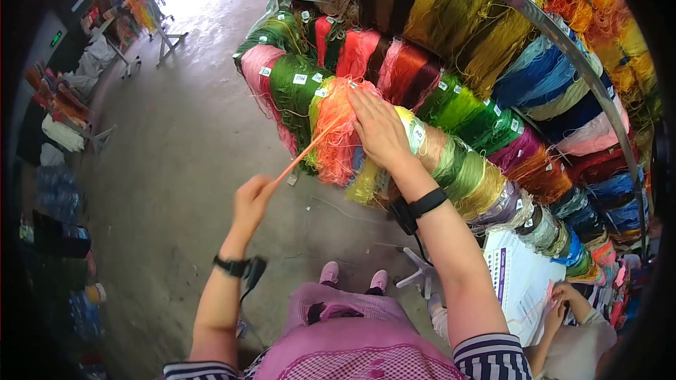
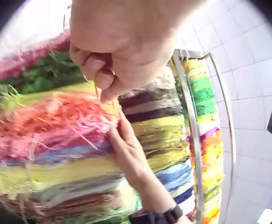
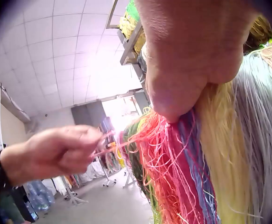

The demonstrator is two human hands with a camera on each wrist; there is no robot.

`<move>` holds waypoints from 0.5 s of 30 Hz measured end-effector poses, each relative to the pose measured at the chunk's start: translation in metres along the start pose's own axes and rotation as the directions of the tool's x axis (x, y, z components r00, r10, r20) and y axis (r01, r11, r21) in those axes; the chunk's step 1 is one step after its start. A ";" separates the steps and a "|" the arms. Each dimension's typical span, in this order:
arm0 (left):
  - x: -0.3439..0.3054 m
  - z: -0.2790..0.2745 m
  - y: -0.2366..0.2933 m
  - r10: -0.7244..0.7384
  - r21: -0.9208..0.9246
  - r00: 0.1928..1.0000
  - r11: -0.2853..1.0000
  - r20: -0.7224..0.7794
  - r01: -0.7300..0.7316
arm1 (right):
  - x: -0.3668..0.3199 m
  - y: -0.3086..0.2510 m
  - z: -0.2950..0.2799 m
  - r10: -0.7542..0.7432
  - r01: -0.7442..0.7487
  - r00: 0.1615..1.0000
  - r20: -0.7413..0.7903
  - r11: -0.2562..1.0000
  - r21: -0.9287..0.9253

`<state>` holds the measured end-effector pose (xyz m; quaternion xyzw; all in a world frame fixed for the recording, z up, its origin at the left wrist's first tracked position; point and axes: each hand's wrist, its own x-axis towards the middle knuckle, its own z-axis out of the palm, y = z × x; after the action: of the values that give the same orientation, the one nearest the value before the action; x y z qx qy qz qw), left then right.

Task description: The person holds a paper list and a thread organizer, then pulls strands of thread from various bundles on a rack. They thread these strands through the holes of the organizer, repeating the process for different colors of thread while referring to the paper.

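A thin bundle of orange thread [image 1: 304, 153] stretches taut from a coral-orange skein [image 1: 334, 155] hanging on the rack. My left hand [image 1: 252, 204] pinches the bundle's free end, with its fingers curled, out over the floor to the left of the skein. On top of the skein, my right hand [image 1: 380, 127] lies flat with straight fingers pressing the threads. In the right wrist view, loose coral and pink strands [image 3: 160, 158] hang below that hand, beside blue and pale yellow skeins [image 3: 222, 154].
Many coloured skeins with white tags crowd the rack, green [image 1: 296, 88] and pink [image 1: 262, 63] ones beyond the coral. A curved metal rail [image 1: 563, 39] runs over the right side. A person's arm [image 1: 556, 317] is beside a white printed sheet [image 1: 517, 278] at lower right.
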<state>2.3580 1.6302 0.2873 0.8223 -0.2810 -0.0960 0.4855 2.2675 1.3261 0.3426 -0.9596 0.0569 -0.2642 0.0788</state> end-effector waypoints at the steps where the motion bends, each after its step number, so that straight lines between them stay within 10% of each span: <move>1: -0.034 -0.026 -0.045 -0.088 0.087 0.995 0.992 -0.055 0.093 | -0.001 0.001 0.001 -0.002 0.002 1.000 0.002 1.000 -0.003; 3: -0.127 -0.094 -0.151 -0.312 0.304 0.894 0.860 -0.321 0.409 | -0.001 0.003 0.003 -0.009 0.009 1.000 -0.006 1.000 -0.003; 5: -0.237 -0.173 -0.220 -0.584 0.430 0.600 0.419 -0.547 0.800 | -0.002 0.005 0.006 -0.008 0.008 1.000 -0.013 1.000 -0.004; 6: -0.322 -0.214 -0.314 -0.733 -0.205 0.374 0.567 -0.568 0.798 | -0.002 0.005 0.006 -0.009 0.009 1.000 -0.014 1.000 0.001; 8: -0.399 -0.231 -0.316 -0.661 -0.234 0.469 0.692 -0.586 0.683 | -0.002 0.005 0.008 -0.007 0.007 1.000 -0.015 1.000 0.008; 10: -0.326 -0.205 -0.293 -0.979 -0.881 0.076 0.203 -0.189 0.428 | -0.004 0.005 0.009 -0.008 0.009 1.000 -0.029 1.000 0.023; 11: -0.279 -0.176 -0.267 -0.895 -0.929 0.445 0.174 -0.011 0.327 | -0.004 0.005 0.008 -0.009 0.010 1.000 -0.028 1.000 0.023; 15: -0.088 -0.051 -0.064 -0.569 -0.828 0.812 0.387 0.133 0.406 | -0.003 0.004 0.004 0.011 -0.007 0.999 -0.048 0.996 0.093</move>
<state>2.3309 1.7406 0.2487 0.5442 0.0962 -0.2831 0.7839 2.2671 1.3235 0.3372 -0.9479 0.0508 -0.2893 0.1232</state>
